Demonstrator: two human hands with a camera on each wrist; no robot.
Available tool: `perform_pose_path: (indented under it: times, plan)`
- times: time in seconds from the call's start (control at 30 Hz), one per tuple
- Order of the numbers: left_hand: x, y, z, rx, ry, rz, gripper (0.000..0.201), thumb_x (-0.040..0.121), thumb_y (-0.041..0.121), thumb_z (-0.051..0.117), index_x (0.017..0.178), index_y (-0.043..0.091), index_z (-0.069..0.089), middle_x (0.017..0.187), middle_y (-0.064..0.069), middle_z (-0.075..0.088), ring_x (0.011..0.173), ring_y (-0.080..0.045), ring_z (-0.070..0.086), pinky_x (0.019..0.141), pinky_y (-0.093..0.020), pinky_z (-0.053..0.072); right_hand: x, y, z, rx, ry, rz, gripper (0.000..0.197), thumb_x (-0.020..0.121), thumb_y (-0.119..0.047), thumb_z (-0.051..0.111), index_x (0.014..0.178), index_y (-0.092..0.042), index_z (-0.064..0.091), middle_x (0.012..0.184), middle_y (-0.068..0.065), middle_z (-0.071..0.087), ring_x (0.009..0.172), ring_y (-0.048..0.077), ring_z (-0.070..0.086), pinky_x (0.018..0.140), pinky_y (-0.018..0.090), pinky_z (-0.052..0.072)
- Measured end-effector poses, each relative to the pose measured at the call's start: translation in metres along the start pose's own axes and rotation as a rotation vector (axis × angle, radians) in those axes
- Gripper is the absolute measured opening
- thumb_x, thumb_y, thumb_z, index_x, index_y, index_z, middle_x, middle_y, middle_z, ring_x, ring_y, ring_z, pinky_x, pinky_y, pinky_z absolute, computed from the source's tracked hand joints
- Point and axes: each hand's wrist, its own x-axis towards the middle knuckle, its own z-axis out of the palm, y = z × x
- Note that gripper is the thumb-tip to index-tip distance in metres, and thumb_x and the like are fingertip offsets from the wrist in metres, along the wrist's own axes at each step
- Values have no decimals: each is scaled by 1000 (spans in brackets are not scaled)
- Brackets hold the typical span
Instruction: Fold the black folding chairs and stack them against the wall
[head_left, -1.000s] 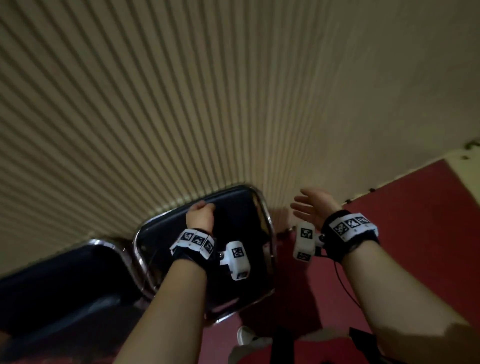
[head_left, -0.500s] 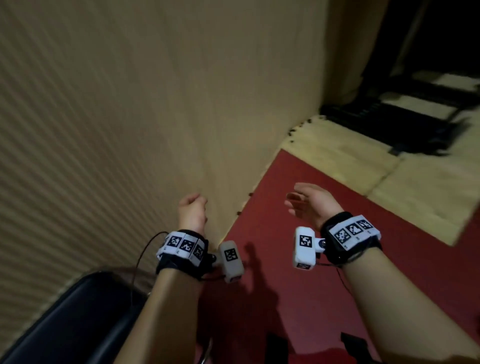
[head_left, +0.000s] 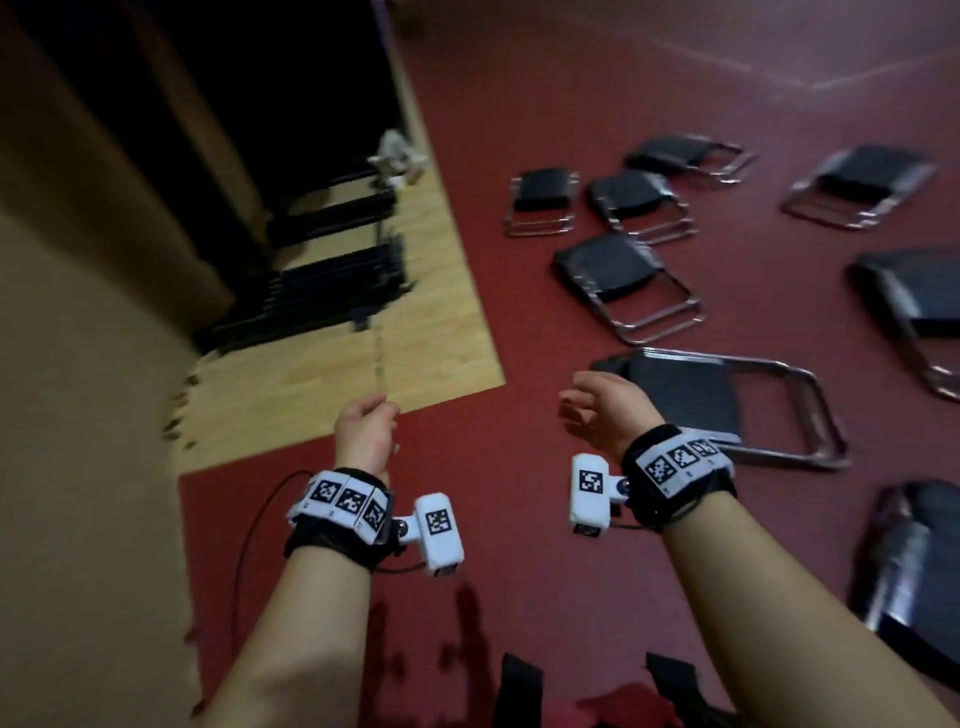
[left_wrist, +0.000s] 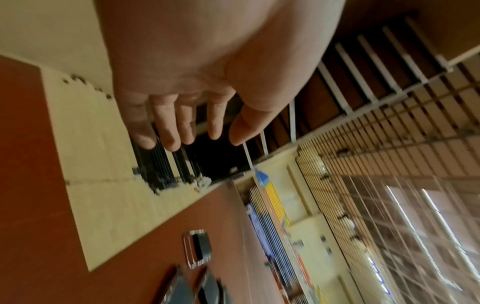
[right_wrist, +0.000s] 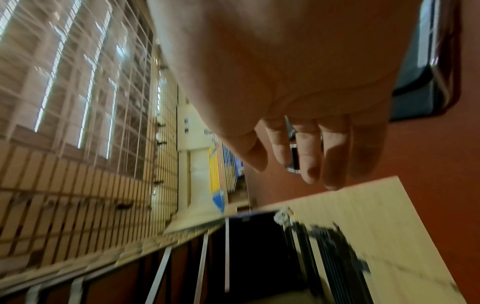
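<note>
Both hands raised above the red floor (head_left: 519, 545), empty. Left hand (head_left: 363, 428) with fingers loosely bent, nothing in them; left wrist view confirms fingers (left_wrist: 168, 131) slack and apart. Right hand (head_left: 597, 410) likewise relaxed, fingers (right_wrist: 309, 156) hanging loose, grasping nothing. Wristbands with square black-and-white coded markers on each wrist (head_left: 345, 501); no readable writing.

Black folding chairs: padded black seats, chrome tube frames. Nearest at right edge of floor (head_left: 914, 571), blurred. One folded flat just beyond right hand (head_left: 727, 410). Further out, several more scattered flat on the floor (head_left: 623, 280), well apart, out to far right (head_left: 857, 187).

Pale wood flooring patch (head_left: 363, 332) at left, dark rail-like items (head_left: 311, 296) on it; kind unclear. Beige wall (head_left: 78, 415) at near left.

Wrist views alone show tall gridded windows (right_wrist: 64, 82) and blue-yellow panel (left_wrist: 270, 195); text unreadable.
</note>
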Motion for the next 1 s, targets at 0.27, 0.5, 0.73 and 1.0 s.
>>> perform_pose_path:
  times: [0.27,0.5,0.73,1.0]
  plan:
    - [36,6,184,60,-421,32,16,92,10,62,103,22,64,99,-4,66,95,-18,63,63,-32,47,23,-31,-110,157,360,-61,6,96,-13,54,99,-16,58,83,9,60,66,24,60,66,32,46]
    - [135,32,232,87,-515,27,19,93,8,59,110,16,64,94,-1,65,92,-18,61,63,-32,46,113,-54,-74,192,461,-78,6,95,-12,55,98,-15,59,85,12,63,71,29,64,65,32,49]
    - [248,73,262,141,-492,31,22,94,7,56,113,13,64,89,-3,62,75,-14,56,61,-30,44,200,-86,-9,208,437,-59,7,95,-12,56,102,-13,60,88,14,64,81,33,64,78,41,51]
    - [225,58,406,258,-856,-34,22,92,1,55,111,10,62,77,-3,58,67,-14,52,53,-26,36,186,-92,-99,356,782,-62,6,97,-13,53,100,-16,57,83,10,64,70,26,62,71,35,51]
